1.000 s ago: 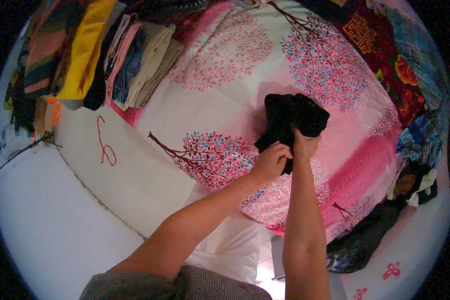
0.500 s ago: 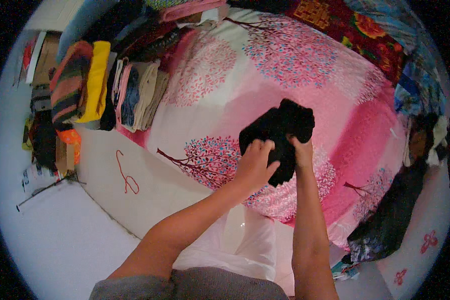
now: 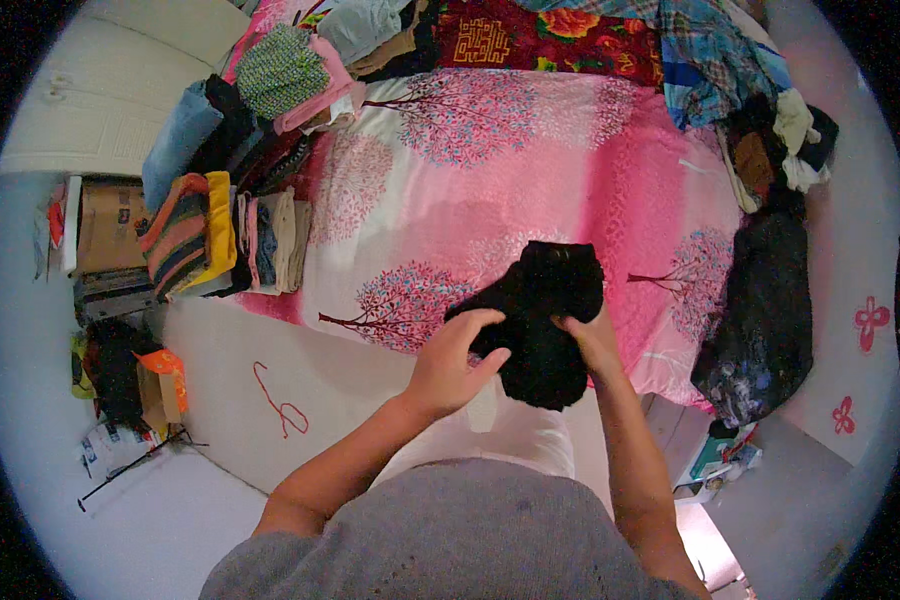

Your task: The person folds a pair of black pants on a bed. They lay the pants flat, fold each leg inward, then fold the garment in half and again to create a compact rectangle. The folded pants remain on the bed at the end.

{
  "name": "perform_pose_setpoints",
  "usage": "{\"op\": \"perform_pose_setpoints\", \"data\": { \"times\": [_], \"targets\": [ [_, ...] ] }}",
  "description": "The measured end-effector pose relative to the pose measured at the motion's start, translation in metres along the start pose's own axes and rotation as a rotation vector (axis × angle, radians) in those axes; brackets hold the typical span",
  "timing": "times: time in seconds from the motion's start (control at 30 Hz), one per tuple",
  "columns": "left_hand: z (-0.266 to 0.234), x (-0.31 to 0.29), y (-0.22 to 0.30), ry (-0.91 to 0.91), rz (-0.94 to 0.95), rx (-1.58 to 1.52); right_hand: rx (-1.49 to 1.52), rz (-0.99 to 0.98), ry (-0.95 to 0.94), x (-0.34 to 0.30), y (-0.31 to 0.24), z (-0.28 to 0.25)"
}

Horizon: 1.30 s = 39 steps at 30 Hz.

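A folded black garment [image 3: 545, 300], its exact kind unclear, is bunched up at the near edge of the bed. Around its right side my right hand [image 3: 595, 342] is closed, with the thumb on top and the other fingers hidden beneath. My left hand [image 3: 455, 365] is at the garment's left side; its thumb and forefinger are spread apart, their tips touching the black cloth. The bed's pink and white sheet [image 3: 540, 200], printed with trees, spreads out beyond both hands.
At the left bed edge stand folded clothes [image 3: 285, 240], a yellow cloth [image 3: 220, 225] and a striped knit [image 3: 175, 235]. A red patterned blanket [image 3: 550, 40] lies at the far side. Dark clothing [image 3: 765, 320] hangs at the right. A red hanger [image 3: 280, 400] is on the floor.
The black garment has come nearer to me, and both hands with it. My left hand has shifted from on top of the cloth toward its left edge. The view has turned and widened.
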<state>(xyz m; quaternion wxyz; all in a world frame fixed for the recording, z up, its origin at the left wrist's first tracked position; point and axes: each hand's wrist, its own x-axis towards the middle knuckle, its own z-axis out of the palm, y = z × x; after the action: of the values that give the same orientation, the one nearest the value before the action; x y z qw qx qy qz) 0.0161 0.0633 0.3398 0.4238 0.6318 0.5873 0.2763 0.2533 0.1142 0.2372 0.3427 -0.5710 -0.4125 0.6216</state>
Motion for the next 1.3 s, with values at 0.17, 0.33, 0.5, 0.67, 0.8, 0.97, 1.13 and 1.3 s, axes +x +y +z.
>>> {"op": "perform_pose_setpoints", "data": {
  "times": [0.17,0.33,0.5,0.67,0.8,0.97,1.13,1.3],
  "targets": [
    [0.041,0.023,-0.027,-0.107,-0.044,0.363,-0.034,0.004,0.285,0.025,0.031,0.014],
    [0.067,0.080,-0.120,-0.103,0.128,0.494,0.178,-0.043,0.645,0.054,0.099,0.045],
    [0.132,0.130,-0.261,0.300,0.002,0.286,0.380,0.209,0.755,0.064,0.231,0.050],
    [0.137,0.133,-0.306,0.516,-0.707,-0.562,0.462,0.486,0.476,0.053,0.212,0.044],
    [0.144,0.140,-0.285,0.488,-0.647,-0.488,0.250,0.388,0.600,0.055,0.224,-0.030],
    [0.147,0.110,-0.228,0.453,0.047,0.267,-0.883,-0.395,0.424,0.065,0.178,-0.058],
    [0.182,0.067,-0.200,0.016,0.192,0.417,-1.169,-0.517,-0.281,0.069,0.133,-0.038],
    [0.203,0.061,-0.241,-0.056,0.204,0.759,-1.392,-0.531,-0.356,0.094,0.159,-0.042]
  ]
}}
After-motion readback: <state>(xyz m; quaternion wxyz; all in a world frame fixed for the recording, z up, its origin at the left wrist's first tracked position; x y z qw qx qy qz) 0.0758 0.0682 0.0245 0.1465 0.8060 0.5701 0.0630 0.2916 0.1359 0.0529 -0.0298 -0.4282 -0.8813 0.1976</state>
